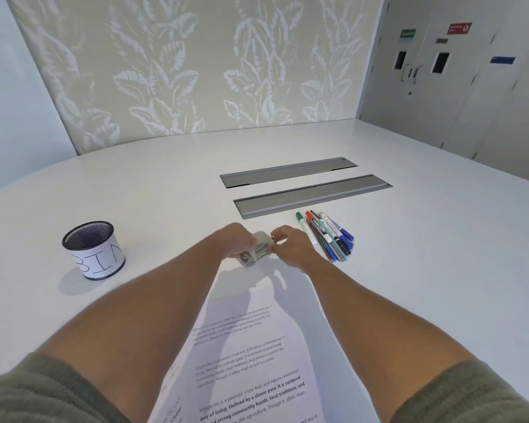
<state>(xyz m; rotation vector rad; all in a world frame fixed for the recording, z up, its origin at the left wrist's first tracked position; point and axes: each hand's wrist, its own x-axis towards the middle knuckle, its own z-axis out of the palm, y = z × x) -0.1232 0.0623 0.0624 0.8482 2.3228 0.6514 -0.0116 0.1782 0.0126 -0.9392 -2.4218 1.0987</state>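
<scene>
Fingers of left hand and right hand pinch small grey device (stapler, likely) at far edge of printed sheet. Advice: square it to the sheet, then press straight down.

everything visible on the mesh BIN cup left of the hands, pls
The BIN cup is a black wire-mesh cylinder, open at the top, with a white paper sleeve round its lower part, hand-lettered BIN in dark marker. It stands upright on the white table, to the left of the left hand and apart from it. Nothing touches it but the table; no contents show.
</scene>
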